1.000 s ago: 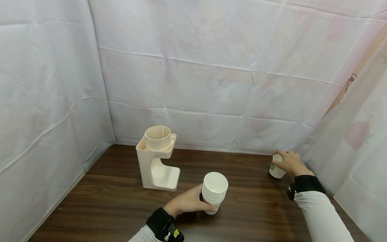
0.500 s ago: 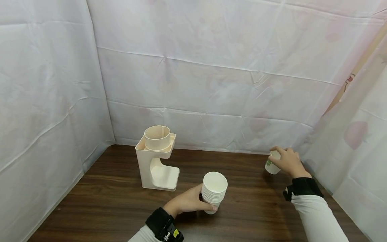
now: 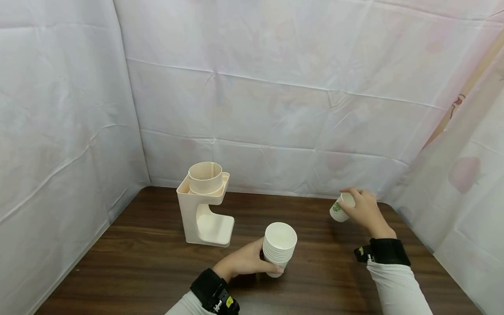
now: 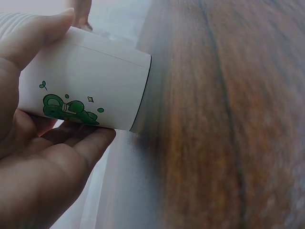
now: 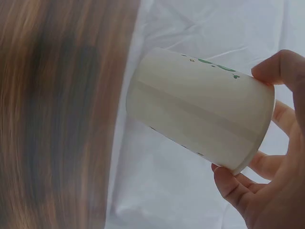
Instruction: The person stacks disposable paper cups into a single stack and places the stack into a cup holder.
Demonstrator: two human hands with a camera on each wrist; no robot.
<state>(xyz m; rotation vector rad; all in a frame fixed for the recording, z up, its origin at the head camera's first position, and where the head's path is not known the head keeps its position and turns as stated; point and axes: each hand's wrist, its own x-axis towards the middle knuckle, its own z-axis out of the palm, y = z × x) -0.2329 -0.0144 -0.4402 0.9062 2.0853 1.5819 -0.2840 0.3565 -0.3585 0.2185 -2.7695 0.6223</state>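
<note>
At lower centre our left hand (image 3: 243,263) gripped the cup stack (image 3: 278,248) to steady it, while our right hand (image 3: 364,211) pinched a single cup (image 3: 339,209) clear of the table (image 3: 149,258).

Matt paper cup stack (image 3: 279,248), wood-grain table (image 3: 149,262), creased cloth backdrop (image 3: 256,109)

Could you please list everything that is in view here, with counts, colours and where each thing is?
stack of paper cups: one stack, white, near the front middle of the table, gripped by the left hand
single paper cup: one, white with green print, held tilted above the table at the right
cup dispenser stand: one, cream, back left on the table
table: one, dark brown wood
sheets: white, draped behind and at both sides
left hand: one, black wrist strap
right hand: one, black wrist strap
</note>
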